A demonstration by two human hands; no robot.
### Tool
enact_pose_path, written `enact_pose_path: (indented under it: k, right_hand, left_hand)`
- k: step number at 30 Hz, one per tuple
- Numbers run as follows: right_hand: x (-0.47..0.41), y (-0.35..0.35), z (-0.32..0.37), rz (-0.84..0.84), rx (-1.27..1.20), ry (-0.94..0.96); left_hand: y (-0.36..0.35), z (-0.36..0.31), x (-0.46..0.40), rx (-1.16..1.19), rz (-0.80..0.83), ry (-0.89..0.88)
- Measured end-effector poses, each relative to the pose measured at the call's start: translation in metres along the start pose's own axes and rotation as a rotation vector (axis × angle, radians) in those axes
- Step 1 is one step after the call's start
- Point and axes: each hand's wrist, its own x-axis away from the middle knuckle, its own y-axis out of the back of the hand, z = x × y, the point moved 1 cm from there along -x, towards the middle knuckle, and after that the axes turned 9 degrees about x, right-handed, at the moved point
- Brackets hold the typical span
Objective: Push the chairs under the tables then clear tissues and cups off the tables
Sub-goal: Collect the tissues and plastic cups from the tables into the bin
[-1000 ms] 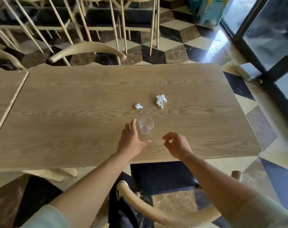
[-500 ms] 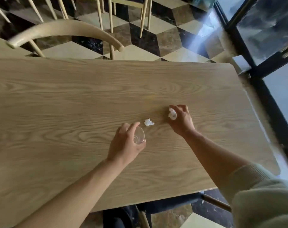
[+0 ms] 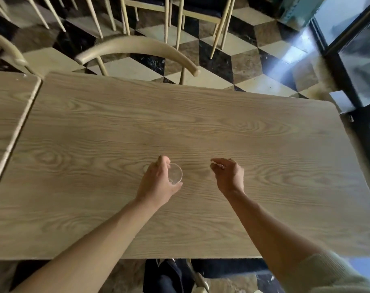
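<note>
Fingers of the left hand [image 3: 158, 182] curl round the clear cup [image 3: 175, 173], thumb on its near side, cup upright on the table [image 3: 116, 127] and just right of the palm; the grip looks ready to lift straight up; the right hand [image 3: 229, 176], near the cup's right, is pinched narrow, with something pale at the fingertips [image 3: 219, 165], perhaps tissue, too blurred to tell; a chair [image 3: 137, 46] stands beyond the table's far edge.
</note>
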Motion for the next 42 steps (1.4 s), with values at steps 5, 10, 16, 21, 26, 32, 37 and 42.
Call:
enact_pose_path:
  k: [5, 10, 16, 21, 26, 32, 37, 42]
  right_hand:
    - [0.047, 0.005, 0.069, 0.231, -0.187, 0.241]
    - [0.096, -0.009, 0.115, 0.494, 0.079, 0.566]
    - [0.158, -0.048, 0.164, 0.779, 0.344, 0.795]
    - [0.216, -0.102, 0.226, 0.85, 0.4, 0.97]
    - [0.286, -0.185, 0.314, 0.937, 0.436, 1.081]
    - [0.363, -0.294, 0.44, 0.95, 0.219, 0.978]
    - [0.394, -0.364, 0.519, 0.92, 0.142, 0.823]
    - [0.385, -0.434, 0.584, 0.974, 0.177, 0.721]
  left_hand:
    - [0.019, 0.001, 0.037, -0.062, -0.033, -0.038]
    - [0.044, -0.002, 0.087, 0.045, -0.119, -0.018]
    - [0.085, 0.046, 0.163, 0.079, -0.275, 0.139]
    - [0.147, 0.113, 0.224, 0.074, -0.418, 0.234]
    - [0.232, 0.192, 0.28, 0.084, -0.572, 0.341]
    - [0.358, 0.31, 0.344, 0.114, -0.673, 0.446]
    - [0.443, 0.387, 0.382, 0.135, -0.709, 0.536]
    - [0.526, 0.452, 0.38, 0.228, -0.736, 0.542]
